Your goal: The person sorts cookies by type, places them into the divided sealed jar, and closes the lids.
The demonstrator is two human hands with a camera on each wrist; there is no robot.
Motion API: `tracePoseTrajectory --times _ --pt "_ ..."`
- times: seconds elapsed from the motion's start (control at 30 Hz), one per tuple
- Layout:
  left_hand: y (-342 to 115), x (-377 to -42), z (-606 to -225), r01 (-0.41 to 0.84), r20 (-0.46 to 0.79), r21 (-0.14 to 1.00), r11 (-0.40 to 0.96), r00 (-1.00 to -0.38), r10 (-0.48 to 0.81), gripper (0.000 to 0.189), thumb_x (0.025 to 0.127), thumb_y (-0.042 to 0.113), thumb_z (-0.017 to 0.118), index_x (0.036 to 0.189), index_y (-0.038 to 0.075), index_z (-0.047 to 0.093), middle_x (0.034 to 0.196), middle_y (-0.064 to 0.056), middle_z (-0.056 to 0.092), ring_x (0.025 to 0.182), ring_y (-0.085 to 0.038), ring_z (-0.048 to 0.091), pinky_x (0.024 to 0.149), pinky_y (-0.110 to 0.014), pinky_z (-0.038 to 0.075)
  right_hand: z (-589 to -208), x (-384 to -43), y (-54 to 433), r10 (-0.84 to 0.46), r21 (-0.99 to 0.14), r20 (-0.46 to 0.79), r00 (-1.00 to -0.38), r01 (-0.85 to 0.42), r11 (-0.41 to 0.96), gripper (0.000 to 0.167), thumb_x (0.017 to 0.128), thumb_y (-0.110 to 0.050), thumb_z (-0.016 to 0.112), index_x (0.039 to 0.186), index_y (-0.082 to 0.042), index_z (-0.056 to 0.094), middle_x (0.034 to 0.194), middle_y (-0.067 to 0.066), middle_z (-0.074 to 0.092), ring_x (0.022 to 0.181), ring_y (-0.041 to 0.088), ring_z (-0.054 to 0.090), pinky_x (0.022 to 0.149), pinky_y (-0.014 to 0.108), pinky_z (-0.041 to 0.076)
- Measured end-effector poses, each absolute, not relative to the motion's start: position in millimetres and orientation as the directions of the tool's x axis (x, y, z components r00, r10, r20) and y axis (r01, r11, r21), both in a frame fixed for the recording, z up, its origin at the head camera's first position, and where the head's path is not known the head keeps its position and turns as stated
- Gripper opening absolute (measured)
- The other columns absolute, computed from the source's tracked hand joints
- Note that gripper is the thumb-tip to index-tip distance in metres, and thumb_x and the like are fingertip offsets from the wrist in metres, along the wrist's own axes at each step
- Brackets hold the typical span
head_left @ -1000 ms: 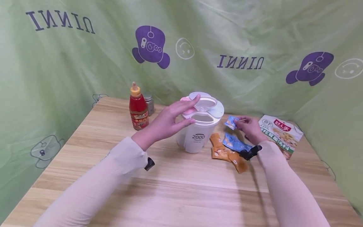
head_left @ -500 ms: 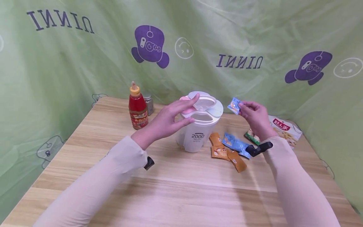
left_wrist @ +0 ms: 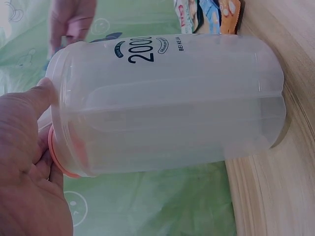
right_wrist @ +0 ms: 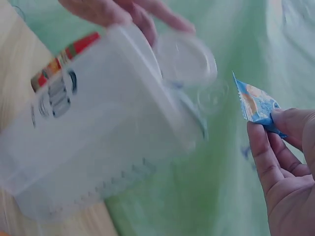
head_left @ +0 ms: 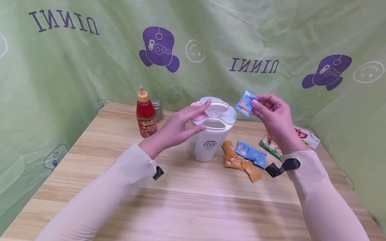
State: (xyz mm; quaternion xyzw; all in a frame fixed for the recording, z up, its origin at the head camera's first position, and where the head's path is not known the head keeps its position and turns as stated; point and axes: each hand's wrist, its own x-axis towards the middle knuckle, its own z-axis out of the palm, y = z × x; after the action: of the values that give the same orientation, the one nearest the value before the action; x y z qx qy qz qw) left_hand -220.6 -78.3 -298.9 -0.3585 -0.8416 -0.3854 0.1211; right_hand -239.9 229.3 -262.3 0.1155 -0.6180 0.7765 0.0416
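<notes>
A tall translucent storage container [head_left: 208, 147] marked 2000 stands upright on the table. Its lid has pastel flaps; the front one [head_left: 217, 107] is raised over an opening [head_left: 213, 124]. My left hand [head_left: 181, 129] rests on the lid's left side, index finger and thumb stretched out, the index by the raised flap. To the right of the lid and above it, my right hand [head_left: 275, 115] pinches a small blue snack packet [head_left: 245, 103] between thumb and fingers. The right wrist view shows this blue packet [right_wrist: 257, 102] at the fingertips, apart from the container.
Right of the container lie orange packets [head_left: 233, 162] and more blue packets [head_left: 250, 154]. Behind the right wrist is a printed food pouch [head_left: 304, 135], partly hidden. A red sauce bottle [head_left: 146, 117] and a small jar [head_left: 157, 111] stand left, before a green curtain [head_left: 120, 60].
My right hand has lifted the blue packet from near the other packets, up and slightly right, to above lid height. The left hand stays on the lid.
</notes>
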Motion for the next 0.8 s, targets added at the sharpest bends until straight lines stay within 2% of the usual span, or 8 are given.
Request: tracePoseTrajectory --times 0.2,0.37,0.47,0.57,0.67,0.8 --pt "-78.9 -221.0 -299.3 0.701 0.487 0.561 0.441 -0.71 0.509 0.075 0.099 0.022 0.073 0.164 0.018 0.035 0.141 -0.007 0.069 0.146 -0.026 0.053 0.125 -0.047 0.042 -250.8 -220.1 205.7 -0.156 -0.934 0.352 -0.923 -0.336 -0.121 0.012 0.096 -0.002 0.072 0.107 -0.004 0.069 0.099 0.004 0.075 0.084 0.012 0.075 0.083 0.024 0.065" --pt "-78.7 -221.5 -299.6 0.694 0.47 0.57 0.44 -0.715 0.517 0.075 0.1 0.023 0.072 0.165 0.02 0.034 0.142 -0.006 0.069 0.147 -0.024 0.052 0.126 -0.047 0.041 -253.5 -212.8 192.3 -0.215 -0.883 0.439 -0.872 -0.463 0.077 0.012 0.097 -0.004 0.072 0.109 -0.006 0.07 0.098 0.0 0.074 0.082 0.008 0.074 0.078 0.021 0.064" --pt "-78.2 -221.4 -299.0 0.694 0.467 0.572 0.436 -0.713 0.523 0.075 0.101 0.023 0.071 0.165 0.02 0.033 0.14 -0.006 0.07 0.145 -0.023 0.054 0.126 -0.046 0.042 -255.5 -211.5 186.0 -0.233 -0.844 0.464 -0.855 -0.506 0.179 0.011 0.097 -0.003 0.072 0.108 -0.003 0.07 0.096 -0.004 0.075 0.08 0.007 0.073 0.074 0.019 0.063" --pt "-78.2 -221.0 -297.8 0.698 0.469 0.57 0.433 -0.709 0.527 0.074 0.101 0.023 0.071 0.165 0.02 0.032 0.14 -0.006 0.07 0.143 -0.023 0.055 0.126 -0.046 0.041 -258.1 -211.2 180.4 -0.263 -0.805 0.477 -0.839 -0.537 0.252 0.013 0.096 0.002 0.071 0.109 0.004 0.068 0.098 -0.006 0.074 0.084 0.005 0.073 0.076 0.019 0.064" --pt "-79.0 -220.2 -297.3 0.698 0.469 0.572 0.431 -0.709 0.527 0.074 0.101 0.023 0.071 0.165 0.019 0.033 0.142 -0.006 0.069 0.144 -0.023 0.054 0.126 -0.046 0.041 -261.9 -210.9 175.3 -0.307 -0.771 0.479 -0.822 -0.561 0.3 0.013 0.095 0.006 0.07 0.107 0.009 0.066 0.1 -0.002 0.073 0.088 0.001 0.072 0.08 0.02 0.064" --pt "-79.5 -220.1 -297.7 0.696 0.467 0.573 0.433 -0.711 0.527 0.074 0.101 0.023 0.071 0.165 0.02 0.033 0.145 -0.006 0.067 0.147 -0.024 0.052 0.126 -0.047 0.04 -267.2 -210.5 172.0 -0.357 -0.733 0.475 -0.804 -0.586 0.345 0.01 0.094 0.007 0.072 0.103 0.008 0.068 0.103 0.012 0.074 0.089 -0.001 0.071 0.081 0.02 0.064"
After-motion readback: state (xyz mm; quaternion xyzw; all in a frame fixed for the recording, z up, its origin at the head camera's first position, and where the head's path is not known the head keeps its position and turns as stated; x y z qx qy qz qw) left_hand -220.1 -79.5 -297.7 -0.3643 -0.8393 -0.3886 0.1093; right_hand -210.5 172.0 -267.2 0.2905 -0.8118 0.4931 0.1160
